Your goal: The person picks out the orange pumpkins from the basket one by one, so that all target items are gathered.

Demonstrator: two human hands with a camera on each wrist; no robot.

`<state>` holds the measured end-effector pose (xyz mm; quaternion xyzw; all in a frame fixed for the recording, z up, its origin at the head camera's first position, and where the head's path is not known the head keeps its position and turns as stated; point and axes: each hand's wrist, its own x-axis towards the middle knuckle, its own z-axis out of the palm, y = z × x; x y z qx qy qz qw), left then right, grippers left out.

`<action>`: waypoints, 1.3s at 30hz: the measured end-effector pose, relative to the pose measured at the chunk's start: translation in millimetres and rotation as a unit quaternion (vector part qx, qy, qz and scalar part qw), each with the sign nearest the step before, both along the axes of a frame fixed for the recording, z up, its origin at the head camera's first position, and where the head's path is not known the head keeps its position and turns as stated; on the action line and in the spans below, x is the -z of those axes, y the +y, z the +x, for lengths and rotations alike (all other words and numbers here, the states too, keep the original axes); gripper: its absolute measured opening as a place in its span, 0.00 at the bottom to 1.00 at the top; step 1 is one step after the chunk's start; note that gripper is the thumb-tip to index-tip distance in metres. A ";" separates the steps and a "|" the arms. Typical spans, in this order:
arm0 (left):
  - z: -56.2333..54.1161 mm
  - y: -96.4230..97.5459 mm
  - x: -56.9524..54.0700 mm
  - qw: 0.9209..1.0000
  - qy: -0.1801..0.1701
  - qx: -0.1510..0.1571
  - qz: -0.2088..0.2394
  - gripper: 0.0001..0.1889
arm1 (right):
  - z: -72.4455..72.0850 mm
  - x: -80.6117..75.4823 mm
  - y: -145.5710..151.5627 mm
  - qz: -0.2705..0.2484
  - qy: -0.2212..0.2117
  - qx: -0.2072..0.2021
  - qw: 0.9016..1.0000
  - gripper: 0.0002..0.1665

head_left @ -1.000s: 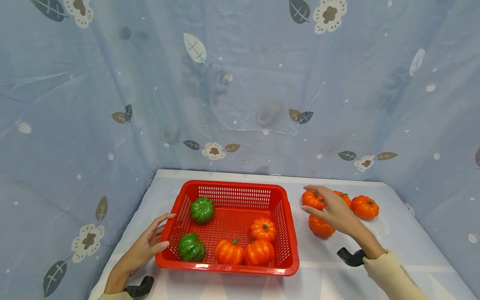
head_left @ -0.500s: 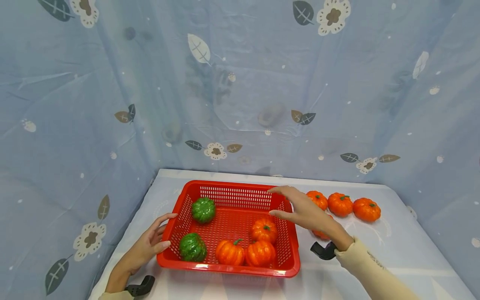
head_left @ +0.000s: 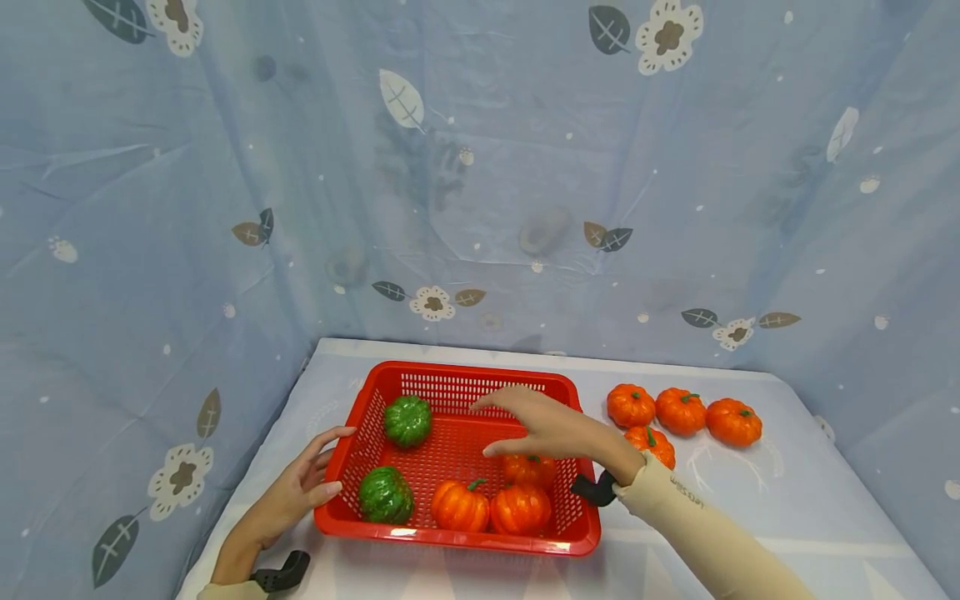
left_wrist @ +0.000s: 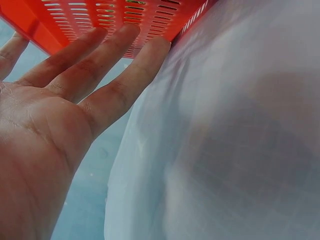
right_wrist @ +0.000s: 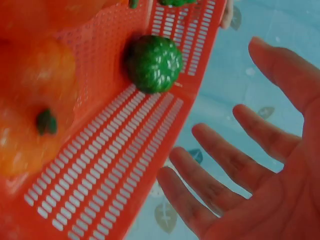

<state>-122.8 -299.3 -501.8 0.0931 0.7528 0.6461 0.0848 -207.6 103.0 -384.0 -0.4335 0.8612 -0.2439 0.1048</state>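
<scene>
A red plastic basket [head_left: 457,542] holds two green pumpkins, the far one [head_left: 407,421] and the near one [head_left: 386,495], on its left side. Three orange pumpkins [head_left: 460,506] sit toward its front right. My left hand [head_left: 288,487] touches the basket's left side; in the left wrist view its fingers [left_wrist: 120,95] lie fairly straight against the slotted wall. Above the basket's right half hovers my right hand [head_left: 540,425], nothing in its grasp, partly covering the rearmost orange pumpkin [head_left: 528,472]. The right wrist view shows its spread fingers [right_wrist: 235,160] apart from the green pumpkin [right_wrist: 155,64].
Right of the basket, several orange pumpkins [head_left: 681,411] lie in a group on the pale table [head_left: 750,500]. A blue patterned curtain [head_left: 480,208] encloses the back and sides.
My right hand has moved left from over the loose orange pumpkins to above the basket, uncovering that group. My left hand, the basket and its pumpkins stay put.
</scene>
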 end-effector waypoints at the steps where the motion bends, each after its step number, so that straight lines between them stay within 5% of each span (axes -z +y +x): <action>1: 0.0 -0.4 0.2 1.000 0.001 0.002 0.002 0.39 | 0.0 1.1 -3.9 0.005 -0.006 -0.010 1.000 0.38; 19: 5.4 -6.8 -2.8 1.000 0.004 0.003 0.011 0.38 | 0.5 31.0 -46.4 0.129 -0.062 -0.140 0.980 0.38; 26: 0.6 -0.6 -1.5 1.000 0.005 0.016 0.006 0.37 | 2.0 38.7 -46.2 0.167 -0.076 -0.135 0.974 0.39; 39: 1.1 -0.3 -1.9 1.000 0.004 0.001 -0.001 0.38 | 3.3 39.9 -55.2 0.134 -0.135 -0.162 0.968 0.40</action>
